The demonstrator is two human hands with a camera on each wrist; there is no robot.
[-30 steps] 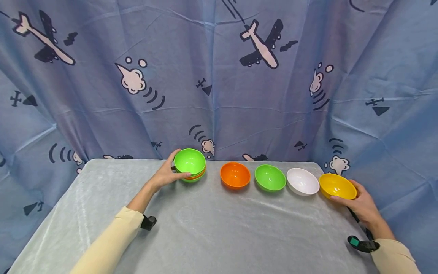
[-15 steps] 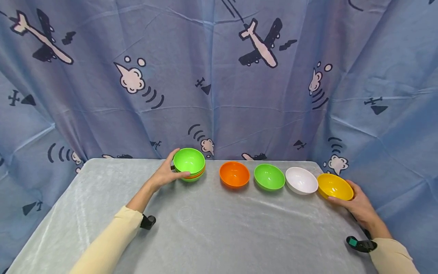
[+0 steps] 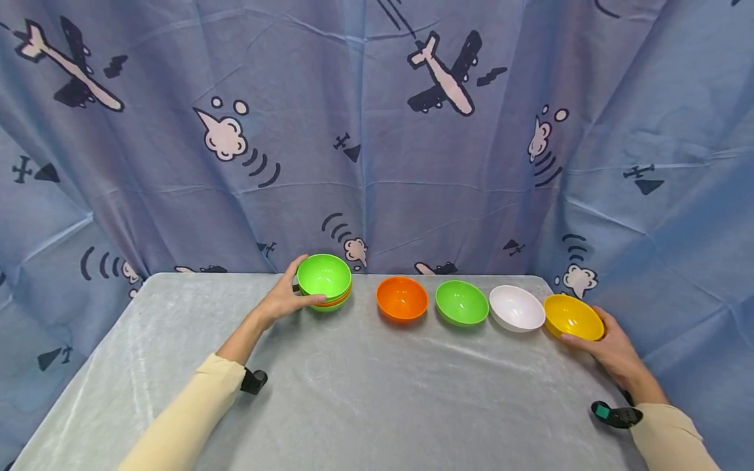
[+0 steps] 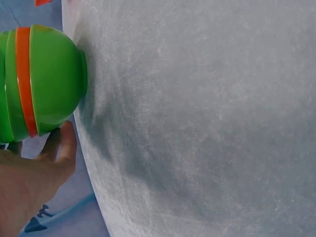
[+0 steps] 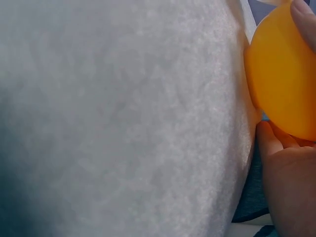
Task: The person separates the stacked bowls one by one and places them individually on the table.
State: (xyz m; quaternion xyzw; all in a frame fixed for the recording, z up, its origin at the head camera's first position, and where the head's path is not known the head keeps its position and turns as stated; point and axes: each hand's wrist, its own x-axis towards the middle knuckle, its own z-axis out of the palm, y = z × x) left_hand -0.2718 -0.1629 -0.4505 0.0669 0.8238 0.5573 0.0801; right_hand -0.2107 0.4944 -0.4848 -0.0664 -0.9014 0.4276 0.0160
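Left hand (image 3: 283,302) grips bowl stack (image 3: 324,277), green uppermost; right hand (image 3: 616,352), I see, holds yellow bowl (image 3: 573,316) just beside white bowl (image 3: 517,309) on counter (image 3: 377,392).

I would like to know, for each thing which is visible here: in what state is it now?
Green-and-orange bowl stack: nested, mouths up, top bowl empty, in the left hand's grip
Single orange bowl: mouth up, empty
Single green bowl: mouth up, empty
White bowl: mouth up, empty
Yellow bowl: mouth up, empty, in the right hand's grip
Blue curtain: hanging, creased
Grey tablecloth: spread out
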